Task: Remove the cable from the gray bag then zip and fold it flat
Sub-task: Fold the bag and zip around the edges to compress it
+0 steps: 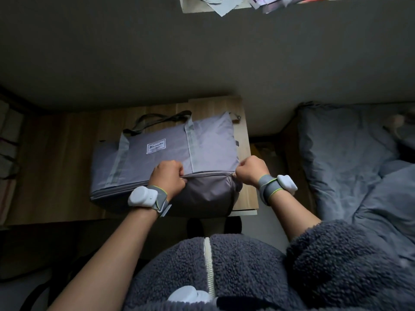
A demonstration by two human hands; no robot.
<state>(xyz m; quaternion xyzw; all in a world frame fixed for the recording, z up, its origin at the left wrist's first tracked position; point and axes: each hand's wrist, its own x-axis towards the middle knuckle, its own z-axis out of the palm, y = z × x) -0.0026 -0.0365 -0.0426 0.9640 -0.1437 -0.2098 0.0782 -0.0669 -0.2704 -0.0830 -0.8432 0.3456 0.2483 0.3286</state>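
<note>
On table (pixel 244 153): gray bag (pixel 157 153), zipper pull hidden.

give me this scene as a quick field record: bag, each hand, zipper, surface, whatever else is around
bag: gray fabric duffel bag with white label, lying on its side
surface: light wooden table
left hand: left hand, fingers curled, gripping the bag at the zipper line
right hand: right hand, pinching at the zipper's right end
zipper: long side zipper, looks closed between the hands
cable: not visible
nearby: blue-gray pillow to the right
</note>
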